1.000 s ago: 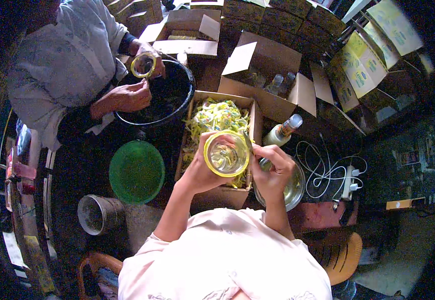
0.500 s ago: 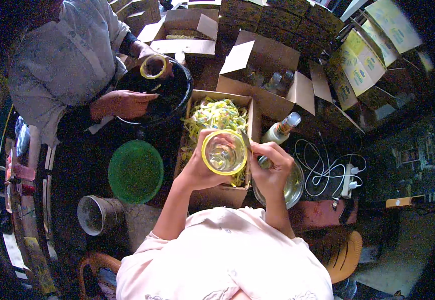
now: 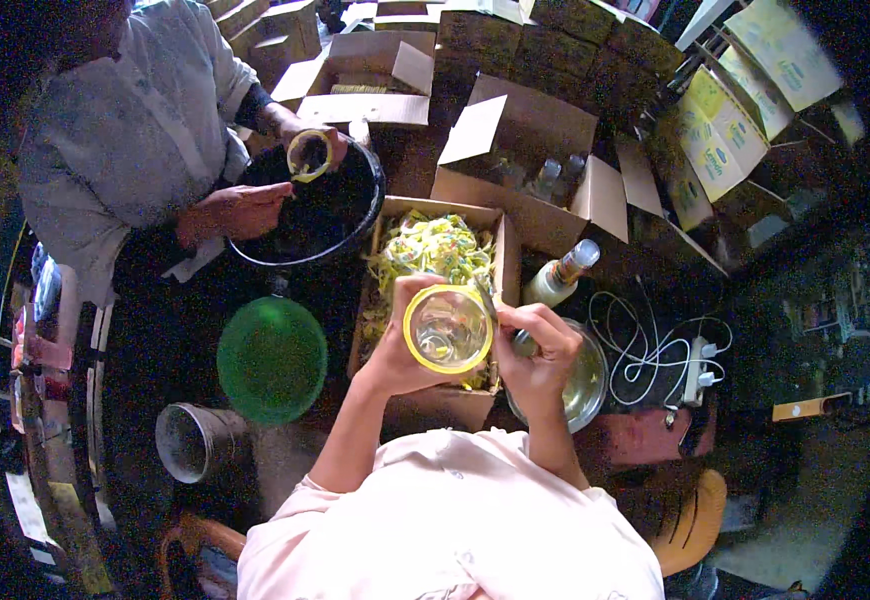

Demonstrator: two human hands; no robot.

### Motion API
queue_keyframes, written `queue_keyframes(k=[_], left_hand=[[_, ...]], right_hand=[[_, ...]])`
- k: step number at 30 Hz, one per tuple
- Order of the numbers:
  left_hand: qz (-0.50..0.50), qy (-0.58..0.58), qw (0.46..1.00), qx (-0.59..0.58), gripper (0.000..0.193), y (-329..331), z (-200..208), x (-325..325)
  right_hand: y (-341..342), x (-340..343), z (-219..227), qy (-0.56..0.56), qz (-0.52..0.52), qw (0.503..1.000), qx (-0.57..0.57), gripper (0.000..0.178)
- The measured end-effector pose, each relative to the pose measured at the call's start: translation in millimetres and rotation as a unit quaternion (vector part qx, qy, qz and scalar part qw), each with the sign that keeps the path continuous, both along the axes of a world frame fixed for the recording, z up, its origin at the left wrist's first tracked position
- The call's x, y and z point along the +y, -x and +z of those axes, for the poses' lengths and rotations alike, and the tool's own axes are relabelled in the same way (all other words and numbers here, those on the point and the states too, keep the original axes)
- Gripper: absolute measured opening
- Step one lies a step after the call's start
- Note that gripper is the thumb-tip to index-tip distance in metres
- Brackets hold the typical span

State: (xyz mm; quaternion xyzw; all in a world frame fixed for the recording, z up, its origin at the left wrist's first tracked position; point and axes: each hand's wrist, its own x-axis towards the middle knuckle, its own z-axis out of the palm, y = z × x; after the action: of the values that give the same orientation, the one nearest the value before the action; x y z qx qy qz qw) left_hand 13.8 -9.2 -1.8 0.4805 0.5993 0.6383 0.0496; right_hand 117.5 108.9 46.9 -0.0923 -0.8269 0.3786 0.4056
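My left hand (image 3: 393, 348) is wrapped round a clear round container (image 3: 450, 335) with a yellow rim, its mouth facing up toward me. At the rim's right side, my right hand (image 3: 537, 352) pinches a small, thin knife (image 3: 485, 292), its blade against or very near the yellow edge. Both hands are over a cardboard box (image 3: 499, 240) heaped with yellow-green shreds (image 3: 430, 245). Across from me, a co-worker holds a similar yellow-rimmed container (image 3: 310, 156) above a black tub (image 3: 375, 190), the other hand close to its rim.
A green round basin (image 3: 272, 360) and a grey bucket (image 3: 195, 443) stand to the left. On the right are a bottle (image 3: 565, 272), a clear bowl (image 3: 587, 385), white cables (image 3: 645, 345) and a power strip (image 3: 696, 370). An open carton (image 3: 515, 120) holds several bottles.
The whole view has shifted slightly, so most things sit lower. The co-worker has raised and tilted the container, bringing the other hand nearer its rim. My hands keep their grips.
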Motion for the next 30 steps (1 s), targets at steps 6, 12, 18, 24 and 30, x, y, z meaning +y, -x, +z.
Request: queue_keyframes(k=[6,12,18,24,30], left_hand=[[-0.055,-0.027,0.998,-0.020,0.067,4,-2,5],[-0.053,-0.008,0.999,0.004,0.067,7,-5,1],[-0.081,0.014,0.996,-0.015,0.069,8,-6,-1],[-0.096,0.021,0.994,-0.054,0.074,3,-10,-3],[-0.084,-0.015,0.994,-0.067,0.082,4,-13,-5]], right_hand=[[0,-1,-8,0.011,-0.002,1.000,0.020,0.021],[-3,2,-6,0.030,0.027,0.999,-0.002,0.021],[-5,2,-2,0.024,0.017,1.000,-0.010,0.022],[-4,2,-1,0.048,0.025,0.998,-0.018,0.020],[-6,-3,-9,0.030,-0.011,0.999,0.003,0.018]])
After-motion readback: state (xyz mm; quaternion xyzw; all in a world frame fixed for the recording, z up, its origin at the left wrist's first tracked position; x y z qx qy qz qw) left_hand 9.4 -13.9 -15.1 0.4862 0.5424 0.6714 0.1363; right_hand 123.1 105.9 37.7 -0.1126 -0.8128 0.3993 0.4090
